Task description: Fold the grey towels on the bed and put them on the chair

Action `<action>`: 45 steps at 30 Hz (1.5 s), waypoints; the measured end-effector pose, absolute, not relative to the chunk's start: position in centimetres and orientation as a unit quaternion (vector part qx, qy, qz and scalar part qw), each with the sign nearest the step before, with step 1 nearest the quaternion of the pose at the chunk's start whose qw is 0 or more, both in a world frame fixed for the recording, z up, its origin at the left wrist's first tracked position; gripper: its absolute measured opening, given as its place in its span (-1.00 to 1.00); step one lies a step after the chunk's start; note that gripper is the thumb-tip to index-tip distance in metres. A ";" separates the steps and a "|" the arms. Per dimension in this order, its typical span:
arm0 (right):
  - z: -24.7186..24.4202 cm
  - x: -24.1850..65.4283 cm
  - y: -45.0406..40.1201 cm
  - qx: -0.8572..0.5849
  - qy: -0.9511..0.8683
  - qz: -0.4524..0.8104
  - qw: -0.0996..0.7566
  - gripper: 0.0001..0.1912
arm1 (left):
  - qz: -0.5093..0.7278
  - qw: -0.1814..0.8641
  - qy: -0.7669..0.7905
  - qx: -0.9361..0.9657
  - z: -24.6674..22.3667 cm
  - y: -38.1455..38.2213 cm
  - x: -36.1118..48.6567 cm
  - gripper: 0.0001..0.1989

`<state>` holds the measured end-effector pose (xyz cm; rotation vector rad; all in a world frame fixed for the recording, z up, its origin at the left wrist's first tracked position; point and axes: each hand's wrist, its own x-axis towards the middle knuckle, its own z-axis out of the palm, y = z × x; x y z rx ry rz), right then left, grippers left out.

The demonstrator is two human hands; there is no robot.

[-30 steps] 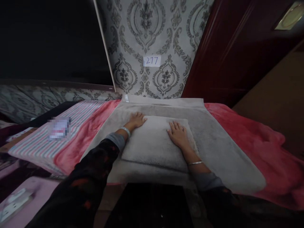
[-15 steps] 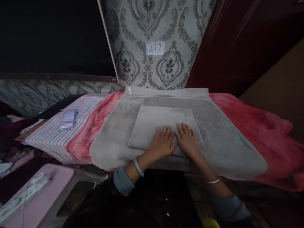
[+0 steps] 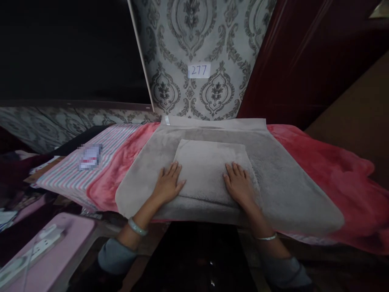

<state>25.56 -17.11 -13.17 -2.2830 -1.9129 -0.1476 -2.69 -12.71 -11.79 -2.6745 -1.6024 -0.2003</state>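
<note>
A folded grey towel [image 3: 209, 166] lies flat on a larger grey plush cloth [image 3: 282, 182], which is spread over a red blanket [image 3: 340, 170]. My left hand [image 3: 167, 184] rests open, palm down, at the folded towel's left edge, fingers spread. Over the towel's right side lies my right hand [image 3: 239, 182], also palm down with its fingers stretched out. Neither hand grips anything. Beneath the palms the fabric is hidden.
To the left, a blurred-out small packet [image 3: 90, 157] lies on a striped cloth [image 3: 65, 174]. A pink stool [image 3: 67, 231] carries a power strip [image 3: 39, 249]. Behind are a dark television [image 3: 73, 52], patterned wallpaper and a paper marked 277 [image 3: 199, 70].
My left hand has slid left, from the towel's middle to its left edge. My right hand stays at nearly the same place on the towel. The view has tilted slightly up.
</note>
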 end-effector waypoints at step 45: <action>-11.4 29.7 -5.3 -0.762 -0.638 -0.040 0.103 -0.42 | -0.055 0.042 -0.519 -0.852 -7.5 2.8 6.4 -0.37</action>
